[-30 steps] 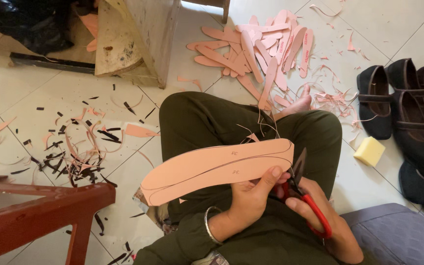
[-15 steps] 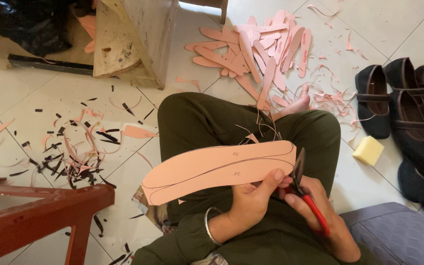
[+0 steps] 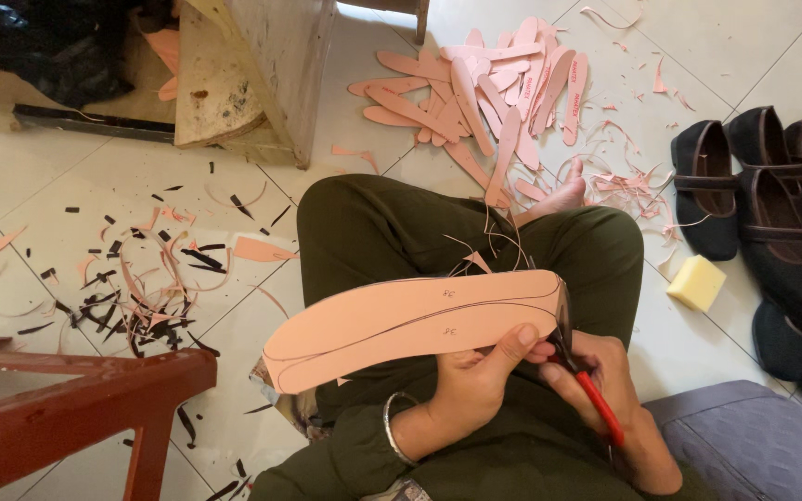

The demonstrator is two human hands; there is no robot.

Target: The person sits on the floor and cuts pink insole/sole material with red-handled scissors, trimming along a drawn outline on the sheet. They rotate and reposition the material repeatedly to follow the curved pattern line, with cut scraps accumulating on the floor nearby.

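The tiled floor [image 3: 717, 37] is big and pale, and it is full of scraps. The person sits low on it with knees bent up in dark green trousers [image 3: 373, 223], so the lap makes a handy place to work over. To the near left stands a red wooden stool [image 3: 76, 408]. On the right wait some black shoes [image 3: 772, 186] in a row, with a yellow sponge [image 3: 696, 282] just beside them.

Far off lies a pile of pink cut soles [image 3: 485, 83], dropped there out of the way. Thin pink and black trimmings [image 3: 150, 278] lie on the left, where they fall from the cutting.

The pink sheet [image 3: 401, 325] is held up above the lap, long side across, with sole shapes drawn on it. The left hand [image 3: 475, 380] has its fingers clamped on the sheet's lower right edge, to keep it steady close to the blades. The right hand [image 3: 605, 371] has its fingers closed around the red-handled scissors [image 3: 582, 366], which meet the sheet at its right end.
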